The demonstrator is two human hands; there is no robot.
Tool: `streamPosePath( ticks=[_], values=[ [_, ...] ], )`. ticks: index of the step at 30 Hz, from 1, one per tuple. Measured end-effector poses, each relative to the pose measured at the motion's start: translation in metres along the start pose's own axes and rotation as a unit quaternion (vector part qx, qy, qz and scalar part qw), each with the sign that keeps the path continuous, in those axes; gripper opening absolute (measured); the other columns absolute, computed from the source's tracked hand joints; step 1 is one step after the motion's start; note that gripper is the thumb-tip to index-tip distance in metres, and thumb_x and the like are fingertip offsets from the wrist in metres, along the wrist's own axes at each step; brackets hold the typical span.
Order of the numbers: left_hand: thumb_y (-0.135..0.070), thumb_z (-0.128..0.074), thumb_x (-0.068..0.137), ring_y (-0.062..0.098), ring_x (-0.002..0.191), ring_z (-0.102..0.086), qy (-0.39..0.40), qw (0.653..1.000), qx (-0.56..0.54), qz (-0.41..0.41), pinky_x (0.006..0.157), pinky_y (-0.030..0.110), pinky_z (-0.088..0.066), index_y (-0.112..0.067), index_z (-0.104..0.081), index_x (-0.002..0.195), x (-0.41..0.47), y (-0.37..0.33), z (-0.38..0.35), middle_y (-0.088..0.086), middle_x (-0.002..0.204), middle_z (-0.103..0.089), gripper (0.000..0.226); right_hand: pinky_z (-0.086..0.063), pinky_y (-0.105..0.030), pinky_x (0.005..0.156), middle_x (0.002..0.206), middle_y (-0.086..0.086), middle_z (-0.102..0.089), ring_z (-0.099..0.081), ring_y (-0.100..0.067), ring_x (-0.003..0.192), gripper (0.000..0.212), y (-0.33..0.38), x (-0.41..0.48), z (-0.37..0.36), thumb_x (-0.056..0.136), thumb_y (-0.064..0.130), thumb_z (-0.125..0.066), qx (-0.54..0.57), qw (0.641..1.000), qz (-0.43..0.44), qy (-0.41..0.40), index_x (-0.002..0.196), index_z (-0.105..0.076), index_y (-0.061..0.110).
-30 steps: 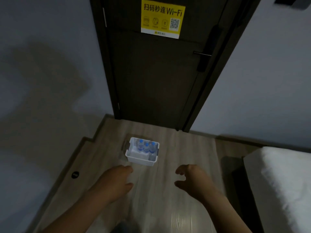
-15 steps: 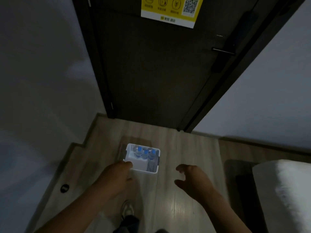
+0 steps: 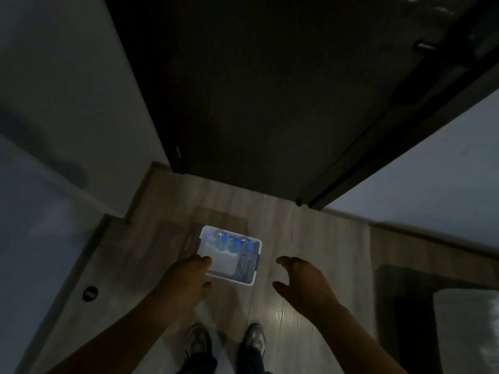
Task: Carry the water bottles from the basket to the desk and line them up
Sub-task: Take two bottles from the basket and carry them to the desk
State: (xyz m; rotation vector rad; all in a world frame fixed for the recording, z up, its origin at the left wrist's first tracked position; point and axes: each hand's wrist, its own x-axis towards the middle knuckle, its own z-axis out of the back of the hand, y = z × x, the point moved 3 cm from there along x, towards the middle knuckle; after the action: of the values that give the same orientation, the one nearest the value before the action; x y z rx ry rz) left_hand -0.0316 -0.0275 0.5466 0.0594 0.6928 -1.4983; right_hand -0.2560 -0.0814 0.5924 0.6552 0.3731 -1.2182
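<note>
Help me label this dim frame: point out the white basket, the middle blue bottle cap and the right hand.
white basket [image 3: 229, 278], head view, on its near rim.
middle blue bottle cap [image 3: 236, 243], head view, centre of the cap.
right hand [image 3: 305, 284], head view, back of the hand.

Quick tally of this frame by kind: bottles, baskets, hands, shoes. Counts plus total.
water bottles (blue caps, upright in the basket): 3
basket (white, on the floor): 1
hands (both holding nothing): 2
shoes: 2
Total: 8
</note>
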Motion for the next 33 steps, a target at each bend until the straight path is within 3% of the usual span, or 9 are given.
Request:
streamPosePath(
  ticks=[4, 8, 10, 16, 19, 21, 23, 27, 33],
  values=[
    [-0.036, -0.060, 0.088, 0.013, 0.109, -0.060, -0.028, 1.000, 0.013, -0.001, 0.096, 0.026, -0.048, -0.021, -0.057, 0.114, 0.049, 0.019, -0.038, -0.004, 0.116, -0.062, 0.031, -0.040, -0.020, 0.096, 0.134, 0.002, -0.054, -0.053, -0.011, 0.118, 0.052, -0.021, 0.060, -0.027, 0.093, 0.035, -0.055, -0.002, 1.000, 0.011, 0.012, 0.141, -0.039, 0.024],
    [-0.037, -0.059, 0.073, 0.025, 0.067, -0.071, -0.124, 0.990, -0.017, -0.072, 0.061, 0.033, -0.060, -0.015, -0.056, 0.091, 0.098, 0.045, -0.093, 0.009, 0.075, -0.071, 0.028, -0.041, -0.023, 0.097, 0.133, 0.002, -0.054, -0.053, -0.012, 0.118, 0.052, -0.044, 0.123, -0.068, 0.093, 0.037, -0.054, -0.012, 1.000, 0.014, 0.021, 0.141, -0.039, 0.023],
    [-0.037, -0.052, 0.073, 0.026, 0.061, -0.070, -0.165, 0.982, 0.004, -0.096, 0.058, 0.032, -0.060, -0.013, -0.049, 0.093, 0.123, 0.058, -0.121, 0.012, 0.070, -0.070, 0.031, -0.040, -0.024, 0.098, 0.134, 0.001, -0.054, -0.052, -0.013, 0.119, 0.054, -0.056, 0.154, -0.092, 0.093, 0.038, -0.054, -0.013, 1.000, 0.012, 0.022, 0.142, -0.038, 0.022],
    [-0.021, -0.094, 0.044, 0.032, 0.064, -0.072, -0.164, 0.981, 0.010, -0.106, 0.058, 0.041, -0.058, -0.001, -0.047, 0.104, 0.197, 0.098, -0.213, 0.022, 0.078, -0.073, 0.079, -0.041, -0.024, 0.097, 0.133, 0.001, -0.055, -0.053, -0.014, 0.119, 0.055, -0.092, 0.246, -0.174, 0.092, 0.038, -0.056, -0.010, 1.000, 0.005, 0.007, 0.141, -0.038, 0.022],
    [-0.026, -0.072, 0.076, 0.029, 0.085, -0.071, -0.136, 0.988, -0.006, -0.072, 0.076, 0.037, -0.058, -0.004, -0.050, 0.115, 0.231, 0.118, -0.251, 0.018, 0.097, -0.071, 0.049, -0.041, -0.023, 0.097, 0.133, 0.002, -0.056, -0.054, -0.013, 0.118, 0.055, -0.108, 0.289, -0.218, 0.091, 0.039, -0.057, -0.004, 1.000, 0.005, -0.008, 0.141, -0.039, 0.023],
    [-0.032, -0.060, 0.089, 0.021, 0.114, -0.058, -0.064, 0.996, -0.045, 0.035, 0.098, 0.032, -0.045, -0.012, -0.045, 0.131, 0.256, 0.134, -0.278, 0.008, 0.126, -0.059, 0.049, -0.040, -0.022, 0.097, 0.133, 0.002, -0.056, -0.053, -0.013, 0.119, 0.054, -0.119, 0.316, -0.244, 0.092, 0.038, -0.057, 0.004, 1.000, 0.005, -0.019, 0.141, -0.039, 0.023],
    [-0.038, -0.057, 0.090, 0.016, 0.123, -0.049, -0.052, 0.994, -0.052, 0.079, 0.105, 0.029, -0.037, -0.018, -0.037, 0.137, 0.279, 0.148, -0.303, 0.001, 0.136, -0.049, 0.055, -0.040, -0.021, 0.097, 0.134, 0.002, -0.055, -0.053, -0.012, 0.120, 0.053, -0.130, 0.341, -0.267, 0.092, 0.037, -0.057, 0.012, 0.999, 0.011, -0.037, 0.140, -0.040, 0.022],
    [-0.042, -0.060, 0.088, 0.016, 0.129, -0.044, -0.084, 0.993, -0.060, 0.064, 0.104, 0.024, -0.033, -0.019, -0.026, 0.144, 0.318, 0.166, -0.338, 0.000, 0.145, -0.042, 0.070, -0.040, -0.021, 0.096, 0.135, 0.002, -0.054, -0.054, -0.012, 0.118, 0.056, -0.146, 0.382, -0.299, 0.091, 0.038, -0.057, 0.018, 0.995, 0.012, -0.095, 0.142, -0.039, 0.022],
    [-0.027, -0.071, 0.081, 0.010, 0.110, -0.055, -0.163, 0.970, -0.182, -0.016, 0.086, 0.010, -0.036, -0.018, -0.046, 0.129, 0.352, 0.186, -0.372, -0.001, 0.127, -0.059, 0.055, -0.040, -0.016, 0.090, 0.137, 0.004, -0.053, -0.054, -0.011, 0.117, 0.065, -0.157, 0.410, -0.339, 0.086, 0.043, -0.063, 0.052, 0.984, 0.043, -0.167, 0.142, -0.039, 0.023]
  ],
)
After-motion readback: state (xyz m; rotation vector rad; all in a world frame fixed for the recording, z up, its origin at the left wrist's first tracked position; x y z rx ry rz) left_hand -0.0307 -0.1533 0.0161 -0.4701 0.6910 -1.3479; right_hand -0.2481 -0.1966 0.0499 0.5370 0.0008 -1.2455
